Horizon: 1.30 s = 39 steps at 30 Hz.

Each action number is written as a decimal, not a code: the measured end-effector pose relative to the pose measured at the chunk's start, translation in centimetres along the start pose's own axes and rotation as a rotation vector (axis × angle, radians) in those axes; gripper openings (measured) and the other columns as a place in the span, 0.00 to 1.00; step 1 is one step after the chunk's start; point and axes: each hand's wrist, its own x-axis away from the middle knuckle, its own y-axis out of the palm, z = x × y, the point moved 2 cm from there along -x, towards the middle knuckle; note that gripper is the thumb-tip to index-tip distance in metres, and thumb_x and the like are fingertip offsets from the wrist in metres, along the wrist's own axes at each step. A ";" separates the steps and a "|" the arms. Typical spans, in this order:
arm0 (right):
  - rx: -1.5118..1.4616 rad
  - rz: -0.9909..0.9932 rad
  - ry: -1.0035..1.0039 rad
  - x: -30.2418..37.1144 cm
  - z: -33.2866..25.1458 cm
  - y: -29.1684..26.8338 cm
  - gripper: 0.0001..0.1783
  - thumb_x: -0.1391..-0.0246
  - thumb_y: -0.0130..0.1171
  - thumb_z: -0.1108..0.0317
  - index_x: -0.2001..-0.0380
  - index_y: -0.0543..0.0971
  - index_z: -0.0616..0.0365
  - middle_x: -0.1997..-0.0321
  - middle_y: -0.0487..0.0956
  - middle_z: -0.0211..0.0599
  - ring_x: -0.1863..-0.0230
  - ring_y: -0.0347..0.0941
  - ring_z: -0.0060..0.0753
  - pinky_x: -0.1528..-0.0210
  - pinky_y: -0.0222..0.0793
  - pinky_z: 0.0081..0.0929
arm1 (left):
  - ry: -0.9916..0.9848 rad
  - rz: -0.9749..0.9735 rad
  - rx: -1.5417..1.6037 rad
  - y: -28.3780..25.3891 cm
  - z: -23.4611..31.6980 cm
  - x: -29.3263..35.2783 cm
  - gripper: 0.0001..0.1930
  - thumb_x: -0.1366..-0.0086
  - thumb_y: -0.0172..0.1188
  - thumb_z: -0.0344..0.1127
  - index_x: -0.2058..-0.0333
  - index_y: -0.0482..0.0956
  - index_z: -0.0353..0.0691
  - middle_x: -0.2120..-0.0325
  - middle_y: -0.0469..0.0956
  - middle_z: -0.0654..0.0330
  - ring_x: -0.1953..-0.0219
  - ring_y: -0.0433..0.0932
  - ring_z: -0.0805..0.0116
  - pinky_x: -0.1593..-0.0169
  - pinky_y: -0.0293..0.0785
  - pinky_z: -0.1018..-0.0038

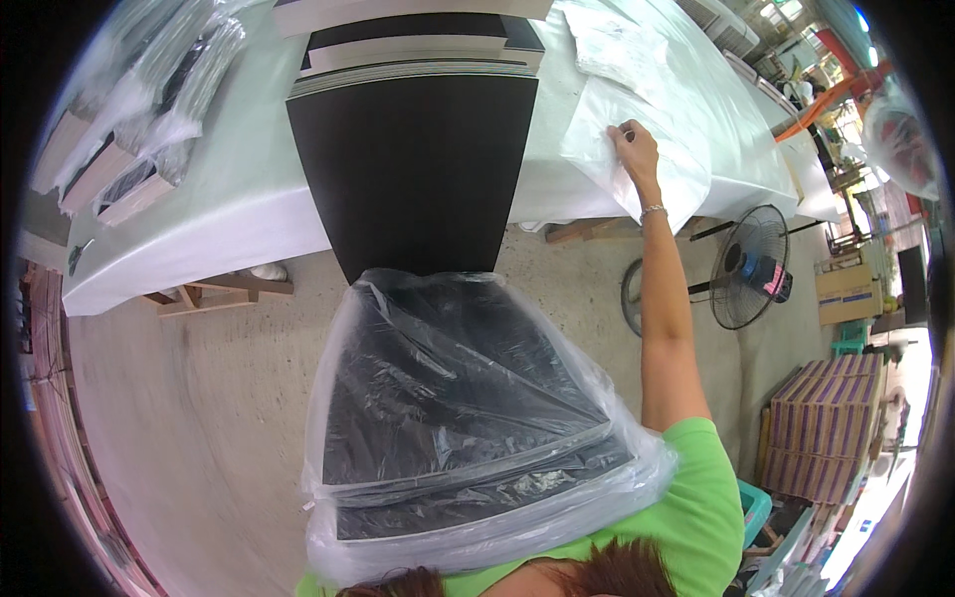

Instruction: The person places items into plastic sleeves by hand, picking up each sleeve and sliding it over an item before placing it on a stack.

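My right hand (637,151) is stretched out over the table, its fingers closed in a pinch on a thin clear plastic bag (676,164) lying flat near the table's edge. My left hand is out of view. In front of my body, a black board (448,398) sits inside a clear, wrinkled plastic bag (642,478). Its far end meets a large black board (418,169) that slopes from the table. Behind that board lies a stack of black and white boards (428,68).
Plastic-wrapped bundles of boards (134,164) lie at the table's left, near small scissors (80,255). More folded plastic bags (617,50) lie at the back right. A standing fan (751,267) and a striped stack of cartons (821,428) stand on the right.
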 end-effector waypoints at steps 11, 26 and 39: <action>0.298 -0.073 -0.084 1.3 -3.2 0.0 0.29 0.57 0.54 0.39 0.67 0.75 0.56 0.70 0.78 0.45 0.63 0.74 0.45 0.56 0.61 0.42 | 0.004 0.032 0.052 -3.4 0.4 -0.1 0.14 0.43 0.57 0.38 0.59 0.74 0.42 0.72 0.73 0.66 0.67 0.71 0.74 0.55 0.66 0.75; -0.759 -0.287 0.086 -3.4 -2.0 -6.1 0.17 0.46 0.51 0.50 0.68 0.76 0.52 0.67 0.73 0.20 0.62 0.64 0.18 0.53 0.56 0.22 | 0.240 -0.114 0.268 -0.7 14.0 6.4 0.14 0.39 0.54 0.39 0.55 0.70 0.45 0.72 0.68 0.69 0.67 0.67 0.79 0.55 0.64 0.78; -0.977 -0.048 -0.194 7.2 -17.3 -10.2 0.12 0.47 0.56 0.63 0.78 0.77 0.59 0.78 0.70 0.20 0.71 0.62 0.13 0.65 0.57 0.12 | 0.498 -0.901 -0.299 17.5 27.2 19.7 0.29 0.39 0.53 0.51 0.47 0.63 0.34 0.60 0.68 0.60 0.55 0.67 0.71 0.47 0.62 0.72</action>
